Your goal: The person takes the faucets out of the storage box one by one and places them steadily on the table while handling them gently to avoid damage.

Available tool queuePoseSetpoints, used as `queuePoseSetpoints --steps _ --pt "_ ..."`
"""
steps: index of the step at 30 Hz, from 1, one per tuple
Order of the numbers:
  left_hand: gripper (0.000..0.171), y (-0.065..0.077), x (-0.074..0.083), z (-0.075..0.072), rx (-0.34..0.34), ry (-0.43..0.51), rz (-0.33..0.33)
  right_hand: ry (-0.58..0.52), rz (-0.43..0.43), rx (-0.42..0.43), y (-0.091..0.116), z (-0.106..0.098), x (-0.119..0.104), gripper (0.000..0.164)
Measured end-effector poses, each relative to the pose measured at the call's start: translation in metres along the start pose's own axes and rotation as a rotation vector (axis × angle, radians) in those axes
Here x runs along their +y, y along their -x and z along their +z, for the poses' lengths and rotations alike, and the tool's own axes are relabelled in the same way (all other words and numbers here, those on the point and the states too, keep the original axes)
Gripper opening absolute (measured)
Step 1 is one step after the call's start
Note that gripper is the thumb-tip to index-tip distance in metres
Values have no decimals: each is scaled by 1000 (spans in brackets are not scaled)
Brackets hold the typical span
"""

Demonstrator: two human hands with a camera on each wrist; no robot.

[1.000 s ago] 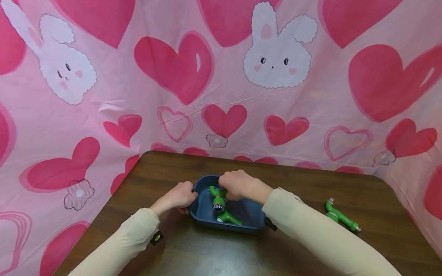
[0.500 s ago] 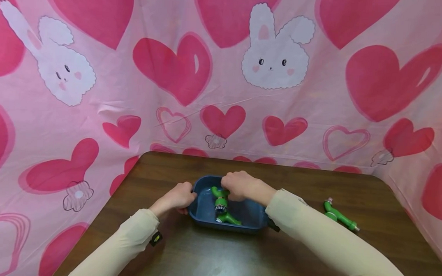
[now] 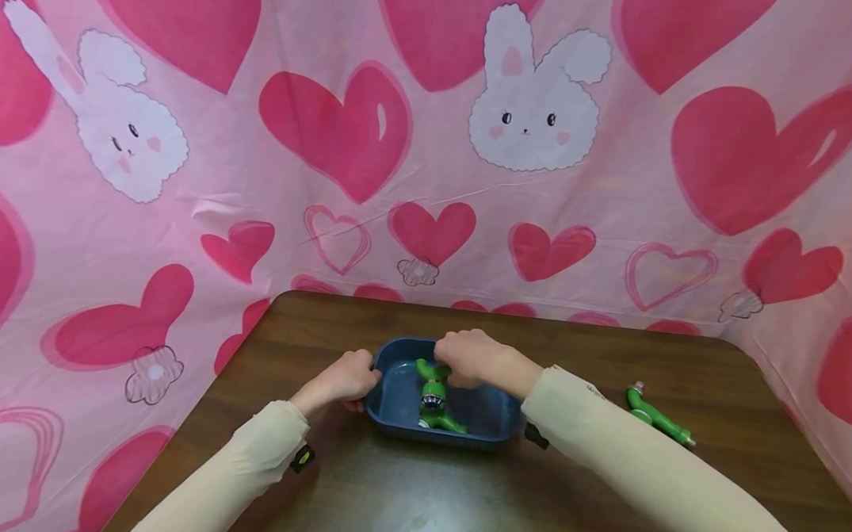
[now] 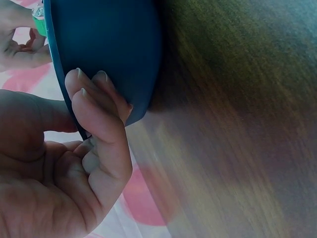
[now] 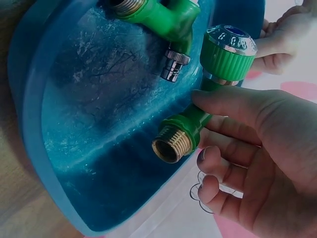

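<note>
A blue plastic basin (image 3: 399, 425) sits on the table. My left hand (image 3: 348, 376) grips its left rim; in the left wrist view, the fingers (image 4: 101, 111) curl against the outer wall. Over the basin, my right hand (image 3: 475, 359) holds a green tap (image 3: 432, 391) by its body, between thumb and fingers. The right wrist view shows this tap's round ribbed knob (image 5: 228, 59) and its brass threaded end (image 5: 171, 145), which points away from the palm. A second green tap (image 3: 448, 422) lies inside the basin, with a silver nozzle (image 5: 174, 65) on its spout.
Another green tap (image 3: 665, 424) lies on the brown wooden table (image 3: 423, 496), right of the basin and beyond the right sleeve. A pink cloth (image 3: 431, 155) with hearts and rabbits hangs behind the table and along both sides.
My right hand has shifted slightly to the right with the tap, which now overlaps the one lying in the basin more. The left hand stays on the rim.
</note>
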State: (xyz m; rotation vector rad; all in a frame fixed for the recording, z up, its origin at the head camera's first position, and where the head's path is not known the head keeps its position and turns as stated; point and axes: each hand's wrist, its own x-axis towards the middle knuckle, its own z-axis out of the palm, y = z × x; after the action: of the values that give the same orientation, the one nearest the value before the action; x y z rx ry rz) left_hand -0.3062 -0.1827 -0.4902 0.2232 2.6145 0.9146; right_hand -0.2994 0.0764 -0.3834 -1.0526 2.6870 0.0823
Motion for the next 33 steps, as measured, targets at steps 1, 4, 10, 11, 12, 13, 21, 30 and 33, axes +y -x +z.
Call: queuePoseSetpoints --steps 1,4,10,11,12,13,21,30,33 --pt "26 -3 -3 1 -3 7 -3 -1 0 -2 1 -1 0 14" --pt "26 -14 -15 3 -21 41 -8 -10 0 2 2 -1 1 14" --pt "23 17 22 -7 -5 30 -36 -17 -5 10 5 1 2 15" --pt "22 23 29 -9 -2 29 -50 -17 -7 11 5 1 2 15" --pt "23 21 27 -8 -2 26 -38 -21 -9 13 6 1 2 15" --pt "24 18 22 -6 1 16 -26 -23 -8 14 7 1 3 15" --pt "24 -3 3 -1 -10 13 -35 -7 -9 33 14 -3 6 18" --pt "24 12 16 -5 -7 -8 -5 -1 -10 39 19 -3 9 22" --pt "24 18 25 -8 -4 -4 -13 2 -10 43 20 -4 9 21"
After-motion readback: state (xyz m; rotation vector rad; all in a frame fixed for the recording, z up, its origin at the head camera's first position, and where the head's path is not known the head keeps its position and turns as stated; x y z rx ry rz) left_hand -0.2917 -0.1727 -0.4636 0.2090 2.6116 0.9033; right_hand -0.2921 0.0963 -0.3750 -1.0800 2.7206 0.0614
